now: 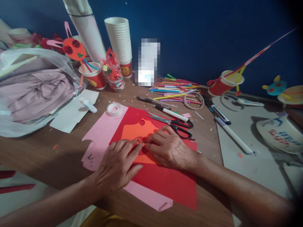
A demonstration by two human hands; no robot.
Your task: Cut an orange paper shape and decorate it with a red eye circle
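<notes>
My left hand (pixel 117 162) lies over the papers, its fingers stretched out and its thumb apart, fingertips pressing near a small orange paper cutout (pixel 141 141) with black-lashed eyes. From the other side, my right hand (pixel 174 149) has its fingers curled against the cutout; its grip is partly hidden. Beneath the cutout lies an orange sheet (pixel 131 132), on top of a red sheet (pixel 174 178) and a pink sheet (pixel 99 134). Black-handled scissors (pixel 163 119) rest just beyond my right hand.
Behind are a marker (pixel 175 114), a tape roll (pixel 114 109), colourful sticks (pixel 170 90), stacked paper cups (pixel 118 34) and a glue bottle (pixel 87 104). A cup holding an orange paper figure (pixel 74 49) stands left. On the right are a grey board (pixel 239 126) and a white pot (pixel 279 132).
</notes>
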